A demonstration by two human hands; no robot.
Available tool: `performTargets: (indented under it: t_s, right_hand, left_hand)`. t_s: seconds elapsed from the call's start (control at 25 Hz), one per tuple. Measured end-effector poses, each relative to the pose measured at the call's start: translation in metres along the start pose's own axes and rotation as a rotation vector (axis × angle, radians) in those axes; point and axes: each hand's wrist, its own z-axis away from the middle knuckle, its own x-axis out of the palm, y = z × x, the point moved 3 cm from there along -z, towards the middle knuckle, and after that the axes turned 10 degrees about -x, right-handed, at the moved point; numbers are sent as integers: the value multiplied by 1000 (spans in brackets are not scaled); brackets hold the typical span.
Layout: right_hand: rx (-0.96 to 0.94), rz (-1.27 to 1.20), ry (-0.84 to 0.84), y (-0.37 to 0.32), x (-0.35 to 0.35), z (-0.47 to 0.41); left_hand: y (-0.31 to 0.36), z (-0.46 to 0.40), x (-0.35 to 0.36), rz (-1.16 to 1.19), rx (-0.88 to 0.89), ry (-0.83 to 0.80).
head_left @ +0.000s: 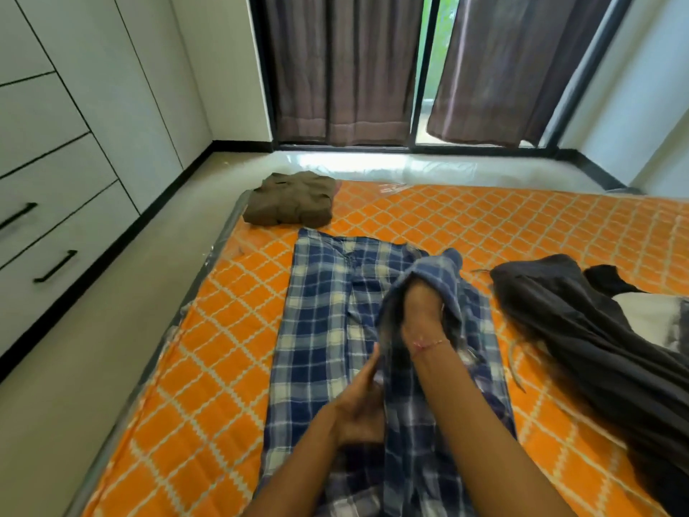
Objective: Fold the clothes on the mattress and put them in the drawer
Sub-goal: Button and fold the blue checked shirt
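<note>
Inside a raised blue sleeve [428,278] of the plaid shirt [328,330]: right hand [419,311], pushed in past the wrist, fingers hidden by cloth, so grip state impossible to tell. Just left of and below it: left hand [363,401], fingers closed on the sleeve's lower edge. Beneath both hands: rest of the shirt, spread flat on the orange patterned mattress [522,225]. Right of the hands: dark garment [581,330], crumpled. Beyond and left: brown garment [292,199], folded, near the mattress corner. Far left: white drawers [56,203] with black handles.
</note>
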Motion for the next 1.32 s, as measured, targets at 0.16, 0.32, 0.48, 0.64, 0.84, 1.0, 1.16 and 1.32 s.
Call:
performTargets:
  t_s: [0.16, 0.32, 0.48, 0.64, 0.84, 1.0, 1.16, 1.32]
  right_hand:
    - [93, 57, -98, -20, 51, -61]
    - [130, 618, -457, 20, 130, -109]
    - [24, 795, -390, 63, 169, -117]
    - [-77, 947, -210, 41, 181, -152]
    - [-43, 887, -462, 45, 201, -172]
    - [-196, 634, -279, 67, 176, -150]
    - [-104, 181, -40, 91, 126, -57]
    - [143, 195, 123, 121, 80, 64]
  left_hand:
    - [53, 15, -37, 118, 209, 189]
    - [109, -4, -109, 215, 433, 482]
    - [104, -23, -151, 94, 248, 526]
    - [93, -32, -165, 138, 224, 483]
    - [95, -34, -163, 168, 255, 485]
    - [101, -28, -154, 153, 210, 483]
    - [66, 3, -147, 212, 11, 340]
    - [-11, 44, -147, 10, -163, 476]
